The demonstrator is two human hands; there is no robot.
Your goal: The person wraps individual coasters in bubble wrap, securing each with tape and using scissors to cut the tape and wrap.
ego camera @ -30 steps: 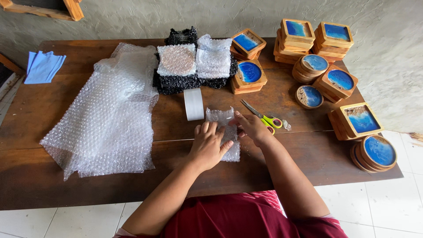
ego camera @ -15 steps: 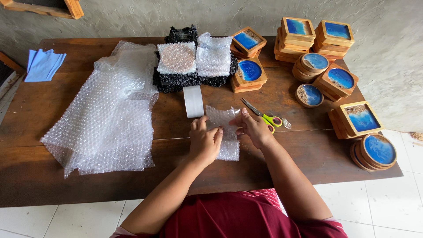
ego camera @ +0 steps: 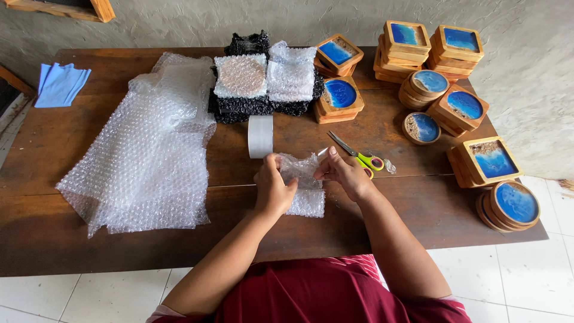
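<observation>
Over the wooden table, we are gripping a small bubble-wrapped bundle with our left hand and right hand, just below the tape roll and beside the scissors.

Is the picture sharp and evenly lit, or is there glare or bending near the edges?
Head view: soft, even daylight, with only faint shadows under the left hand and right hand; mild sheen on the loose bubble wrap sheet and the tape roll; the wooden table edges bow slightly, a wide-lens distortion; the bubble-wrapped bundle in both hands looks sharp, with no obvious motion blur.
</observation>
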